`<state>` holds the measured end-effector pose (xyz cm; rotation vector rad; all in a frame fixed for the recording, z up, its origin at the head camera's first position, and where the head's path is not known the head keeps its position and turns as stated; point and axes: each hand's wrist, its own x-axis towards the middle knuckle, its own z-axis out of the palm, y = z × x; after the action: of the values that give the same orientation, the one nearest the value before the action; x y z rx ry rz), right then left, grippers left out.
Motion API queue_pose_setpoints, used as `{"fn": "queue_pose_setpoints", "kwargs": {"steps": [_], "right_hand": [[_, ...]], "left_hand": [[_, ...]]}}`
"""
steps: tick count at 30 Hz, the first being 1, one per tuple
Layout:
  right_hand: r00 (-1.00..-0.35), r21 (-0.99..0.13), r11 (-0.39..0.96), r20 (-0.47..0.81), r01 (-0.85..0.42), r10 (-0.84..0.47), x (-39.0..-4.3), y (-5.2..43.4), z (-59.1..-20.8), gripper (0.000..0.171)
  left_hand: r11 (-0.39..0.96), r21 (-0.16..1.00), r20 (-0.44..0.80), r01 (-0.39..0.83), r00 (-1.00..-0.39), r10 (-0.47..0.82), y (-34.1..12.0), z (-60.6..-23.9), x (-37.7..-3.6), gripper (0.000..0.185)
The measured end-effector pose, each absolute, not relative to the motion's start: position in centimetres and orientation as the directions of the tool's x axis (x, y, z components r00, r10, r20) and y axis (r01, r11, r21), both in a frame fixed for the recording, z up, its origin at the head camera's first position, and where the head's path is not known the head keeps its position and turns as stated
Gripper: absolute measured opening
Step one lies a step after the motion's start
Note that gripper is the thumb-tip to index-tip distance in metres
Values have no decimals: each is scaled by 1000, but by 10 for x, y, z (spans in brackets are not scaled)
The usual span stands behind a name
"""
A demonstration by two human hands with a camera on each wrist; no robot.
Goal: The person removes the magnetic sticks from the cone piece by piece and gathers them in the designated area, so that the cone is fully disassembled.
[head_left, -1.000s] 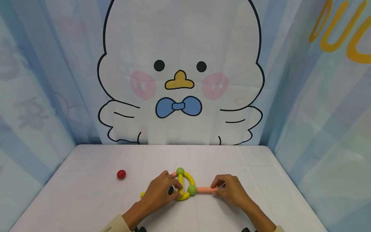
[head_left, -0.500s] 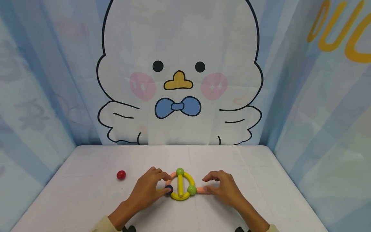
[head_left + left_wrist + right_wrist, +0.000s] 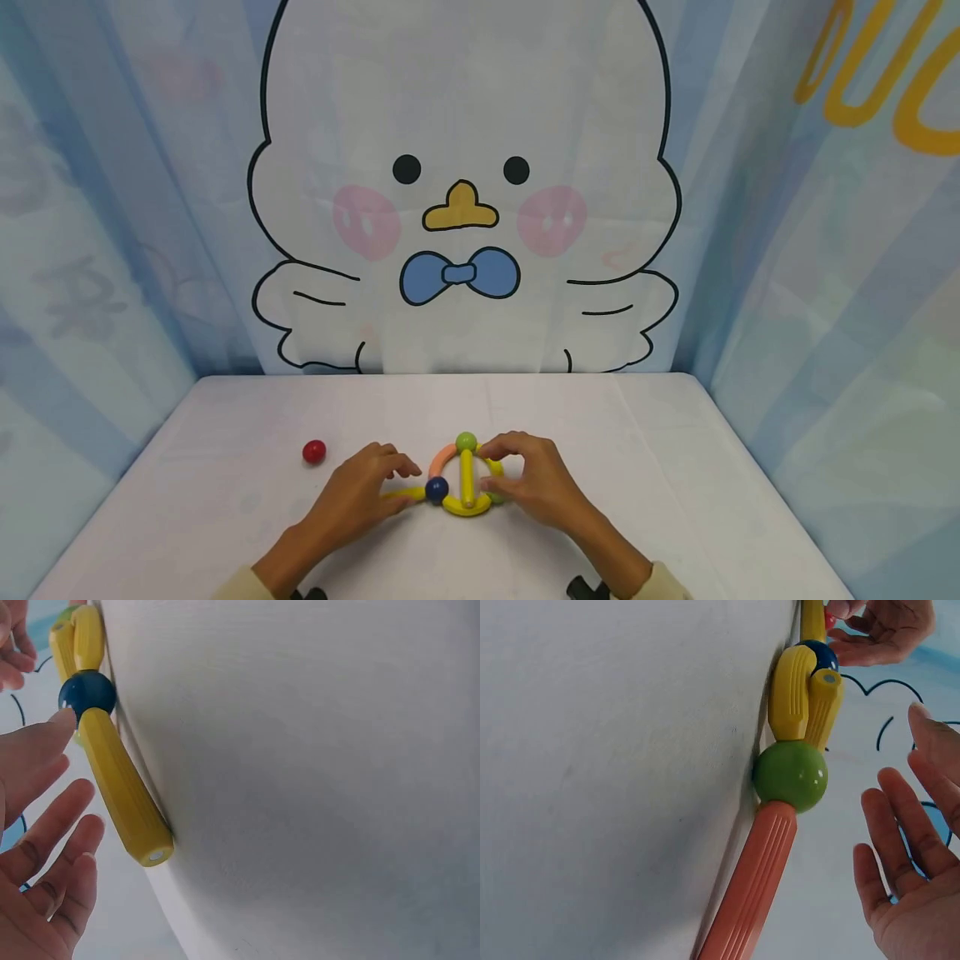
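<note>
A magnetic stick-and-ball toy lies mid-table: an orange curved stick (image 3: 442,457) and yellow curved sticks (image 3: 465,509) form a ring. Green balls and a dark blue ball (image 3: 437,490) join them, one green ball (image 3: 466,442) at the top. A straight yellow stick (image 3: 468,479) runs down inside the ring. Beside the left yellow stick (image 3: 124,787) my left hand (image 3: 360,487) has spread fingers; its thumb overlaps the blue ball in the left wrist view, contact unclear. My right hand (image 3: 540,483), fingers loose, hovers over the right green ball (image 3: 790,776) and orange straight stick (image 3: 750,885).
A red ball (image 3: 314,452) lies alone to the left of the toy. White cloth covers the table (image 3: 637,433). Behind it hangs a curtain (image 3: 465,333) with a printed cartoon duck, and more curtain encloses both sides.
My left hand has drawn back leftward, uncovering the ring and blue ball. My right hand has let go of the orange straight stick and moved left over the ring's right side.
</note>
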<state>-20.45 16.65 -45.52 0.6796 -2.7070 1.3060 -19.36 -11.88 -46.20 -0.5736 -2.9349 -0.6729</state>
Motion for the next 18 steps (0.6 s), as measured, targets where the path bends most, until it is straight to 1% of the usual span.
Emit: {"fn": "queue_pose_setpoints", "kwargs": {"steps": [9, 14, 18], "right_hand": [[-877, -738, 507, 245, -446, -414, -207, 146, -457, 32], [-871, -755, 492, 212, -434, -444, -207, 137, -459, 32], [-866, -748, 501, 197, -436, -460, -208, 132, -461, 30]], "left_hand": [[829, 417, 83, 372, -924, 373, -120, -465, -197, 26], [834, 426, 40, 352, -928, 372, -119, -466, -198, 25], [832, 444, 16, 334, -931, 365, -118, -466, -198, 24]]}}
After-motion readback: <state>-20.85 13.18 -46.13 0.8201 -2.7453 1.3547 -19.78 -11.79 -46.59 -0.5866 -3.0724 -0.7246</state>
